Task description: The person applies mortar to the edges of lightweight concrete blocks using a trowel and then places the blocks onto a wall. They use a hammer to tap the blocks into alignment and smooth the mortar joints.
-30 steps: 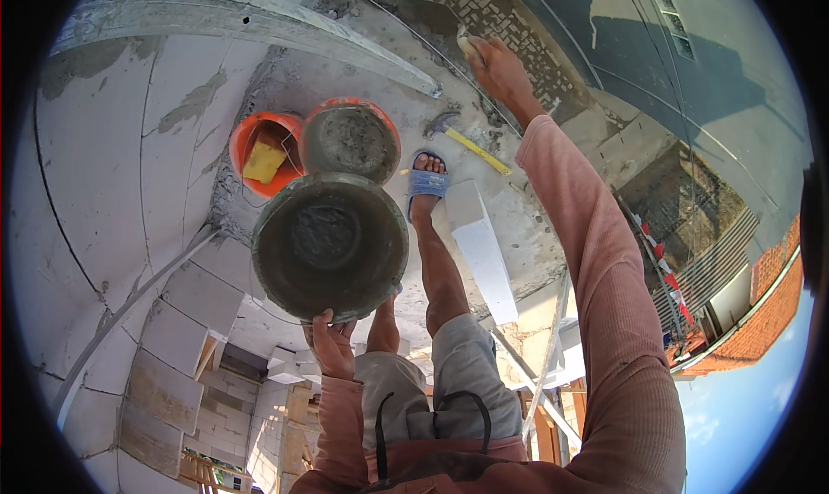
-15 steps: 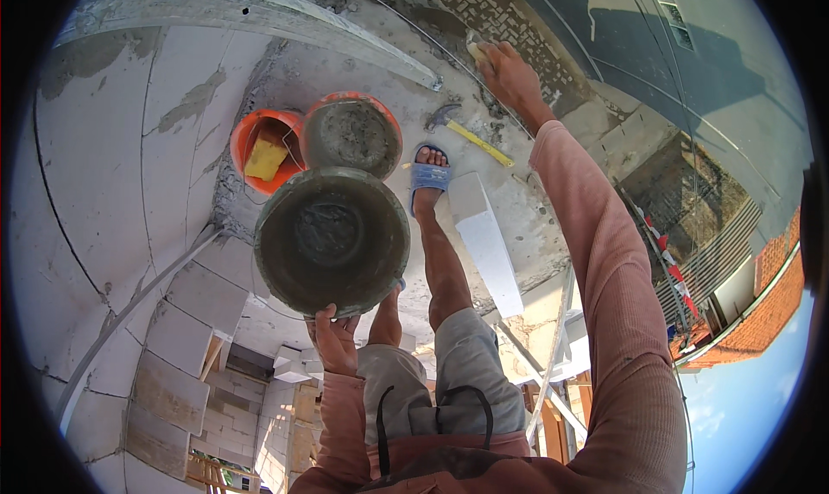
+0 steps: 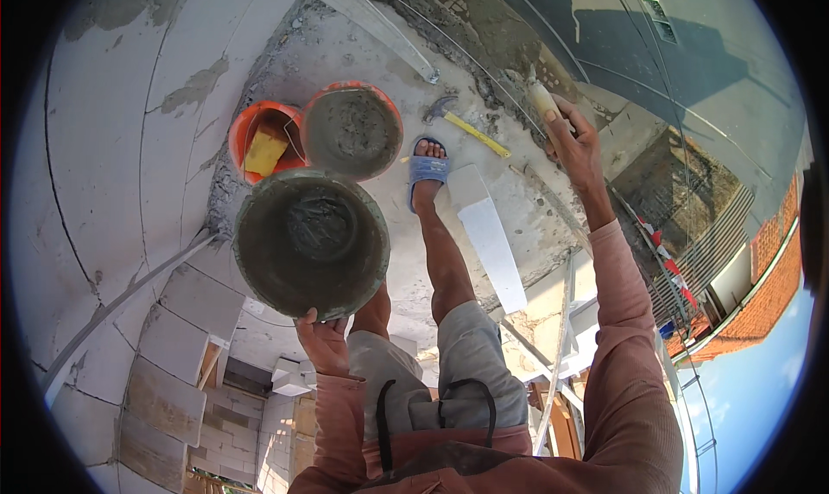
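Observation:
My left hand (image 3: 325,345) grips the near rim of a dark grey mortar tub (image 3: 246,256), fingers curled at its edge. A small heap of wet grey mortar (image 3: 321,222) sits in the bottom of the tub. At the upper right, my right hand (image 3: 577,144) is closed round a tool with a thick pale handle (image 3: 542,104); its working end is too unclear to name. The hand is raised beside the wall edge, well apart from the tub.
Beyond the tub stand an orange bucket full of grey mortar (image 3: 354,136) and an orange bucket (image 3: 242,136) with a yellow sponge-like block (image 3: 265,152). A yellow-handled claw hammer (image 3: 471,129) and a white block (image 3: 492,248) lie near my sandalled foot (image 3: 428,170). A taut string (image 3: 471,49) crosses the top.
My right hand has drawn back from the patchy surface beyond the string, rightward and nearer, still holding the tool. My left hand and the tub have shifted slightly left.

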### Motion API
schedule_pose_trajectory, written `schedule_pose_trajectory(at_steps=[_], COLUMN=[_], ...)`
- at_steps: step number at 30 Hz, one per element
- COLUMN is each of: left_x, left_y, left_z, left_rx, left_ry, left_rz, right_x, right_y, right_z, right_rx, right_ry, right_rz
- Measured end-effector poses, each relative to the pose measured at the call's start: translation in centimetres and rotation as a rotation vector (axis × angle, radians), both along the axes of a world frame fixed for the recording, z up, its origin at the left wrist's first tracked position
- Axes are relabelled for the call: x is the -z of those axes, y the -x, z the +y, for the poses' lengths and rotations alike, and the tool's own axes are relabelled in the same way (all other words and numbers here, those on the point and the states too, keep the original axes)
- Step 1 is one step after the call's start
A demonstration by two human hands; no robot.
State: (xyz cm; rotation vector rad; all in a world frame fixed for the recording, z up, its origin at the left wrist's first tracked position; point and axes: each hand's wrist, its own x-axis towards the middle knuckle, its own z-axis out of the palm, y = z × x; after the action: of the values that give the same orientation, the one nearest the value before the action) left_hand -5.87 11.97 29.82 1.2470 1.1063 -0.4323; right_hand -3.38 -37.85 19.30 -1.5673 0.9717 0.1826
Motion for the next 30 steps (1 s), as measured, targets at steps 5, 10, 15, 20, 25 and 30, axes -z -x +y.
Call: schedule_pose_trajectory(at_steps=[5, 10, 15, 20, 25, 30], left_x=[-0.9, -0.1, 1.7, 5.7, 11.8, 15.5], left_y=[-0.3, -0.8, 0.0, 0.0, 0.7, -4.4], left_z=[5.4, 10.8, 18.9, 25.1, 31.4, 26.9], left_rx=[0.015, 0.155, 0.162, 0.118, 0.347, 1.019], left_ry=[-0.043, -0.115, -0.176, -0.323, -0.473, -0.428], left_rz=[-0.066, -0.215, -0.234, -0.256, -0.270, -0.215], right_x=[-5.5, 0.1, 12.3, 20.7, 25.2, 26.5], right_y=[7.2, 13.1, 13.0, 9.6, 8.3, 7.6], right_z=[6.9, 13.5, 14.4, 11.1, 6.8, 4.1], right_rx=[0.033, -0.044, -0.184, -0.355, -0.405, -0.471], right_ry=[-0.122, -0.158, 0.221, 0.691, 0.952, 1.129], right_rz=[0.051, 0.121, 0.063, 0.040, -0.033, -0.038])
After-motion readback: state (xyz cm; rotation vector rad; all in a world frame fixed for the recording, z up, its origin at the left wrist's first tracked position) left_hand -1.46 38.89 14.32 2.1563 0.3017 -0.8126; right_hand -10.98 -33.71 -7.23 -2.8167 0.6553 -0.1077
